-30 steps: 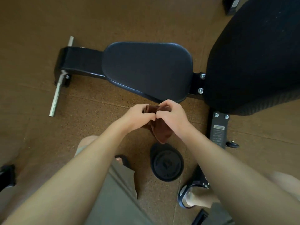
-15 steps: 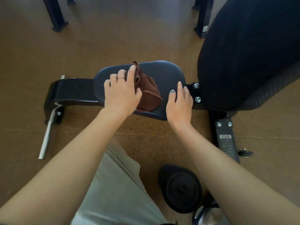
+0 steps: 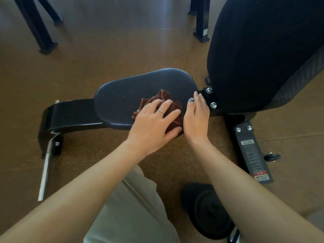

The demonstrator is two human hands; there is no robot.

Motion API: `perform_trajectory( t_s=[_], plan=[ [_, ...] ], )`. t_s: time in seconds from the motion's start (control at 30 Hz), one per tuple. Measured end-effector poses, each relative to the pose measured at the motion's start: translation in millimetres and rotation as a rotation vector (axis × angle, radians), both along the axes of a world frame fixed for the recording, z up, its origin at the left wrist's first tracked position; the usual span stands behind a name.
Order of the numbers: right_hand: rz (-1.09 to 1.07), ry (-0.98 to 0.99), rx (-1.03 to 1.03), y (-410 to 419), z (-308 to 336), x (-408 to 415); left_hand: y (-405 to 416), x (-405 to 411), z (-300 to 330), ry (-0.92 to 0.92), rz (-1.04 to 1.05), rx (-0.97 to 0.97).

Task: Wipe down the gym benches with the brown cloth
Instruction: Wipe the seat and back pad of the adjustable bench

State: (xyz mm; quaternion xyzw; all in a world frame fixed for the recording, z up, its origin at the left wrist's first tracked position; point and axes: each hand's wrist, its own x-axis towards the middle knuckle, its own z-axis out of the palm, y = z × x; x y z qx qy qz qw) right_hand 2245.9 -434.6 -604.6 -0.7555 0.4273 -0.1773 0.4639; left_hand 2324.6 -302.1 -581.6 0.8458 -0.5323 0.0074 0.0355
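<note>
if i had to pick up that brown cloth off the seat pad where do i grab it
Pinch the raised, bunched folds at the far edge of the brown cloth, coming from above. That crumpled ridge stands proud of the seat pad and lies clear of the left hand pressing the rest flat.

place: gym | signs: padded bench (image 3: 145, 90), weight plate (image 3: 208, 213), cork-brown floor (image 3: 122, 50)

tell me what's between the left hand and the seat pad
The brown cloth, bunched up: the left hand presses it flat-fingered onto the seat pad, as the head view shows.
</note>
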Motion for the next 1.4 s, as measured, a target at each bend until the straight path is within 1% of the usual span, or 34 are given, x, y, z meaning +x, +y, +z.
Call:
perform_trajectory(
  t_s=[0.1, 0.2, 0.27, 0.33, 0.4, 0.47, 0.53, 0.6, 0.7, 0.8, 0.9, 0.97, 1.03, 1.13, 1.2, 1.27, 1.4],
  plan=[
    [-0.019, -0.04, 0.015, 1, -2, -3, -3, -2, -7, -0.034, -0.12, 0.017],
    [-0.021, -0.024, 0.014, -2, -5, -2, 1, 23, 0, -0.058, -0.205, 0.027],
    [-0.008, 0.013, 0.006, -2, -6, 1, 14, 46, 6, -0.014, -0.159, 0.006],
    [-0.007, 0.064, -0.029, 1, -8, 5, 34, 63, 9, 0.012, -0.063, -0.033],
    [-0.023, 0.1, -0.083, 4, -9, 9, 47, 69, 10, 0.011, 0.005, -0.049],
    [-0.051, 0.095, -0.086, 6, -9, 12, 39, 62, 10, -0.005, 0.037, -0.066],
    [-0.082, 0.038, -0.018, 5, -7, 12, 11, 46, 5, -0.023, -0.013, -0.084],
    [-0.108, -0.034, 0.071, 1, -4, 11, -23, 29, -3, 0.001, -0.093, -0.083],
    [-0.115, -0.099, 0.197, -7, -1, 6, -43, 21, -8, 0.032, -0.11, -0.099],
    [-0.093, -0.039, 0.151, -5, 0, 8, -9, 35, -2, 0.036, -0.14, -0.108],
    [-0.113, 0.03, 0.071, 0, 1, 15, 40, 51, 5, 0.016, -0.109, -0.082],
    [-0.121, 0.052, 0.032, 3, 0, 17, 48, 53, 6, -0.012, -0.07, -0.074],
    [-0.118, 0.046, 0.017, 3, -2, 16, 27, 45, 4, -0.032, -0.03, -0.09],
    [-0.124, -0.002, 0.055, 0, -5, 13, -22, 29, -5, -0.01, -0.084, -0.106],
    [-0.116, -0.028, 0.101, -4, -6, 11, -31, 27, -7, 0.009, -0.119, -0.103],
    [-0.092, -0.011, 0.094, -4, -4, 10, -10, 34, -4, 0.007, -0.155, -0.096],
    [-0.107, 0.065, -0.004, 0, -4, 14, 61, 52, 1, -0.057, -0.202, -0.037]
  ],
)
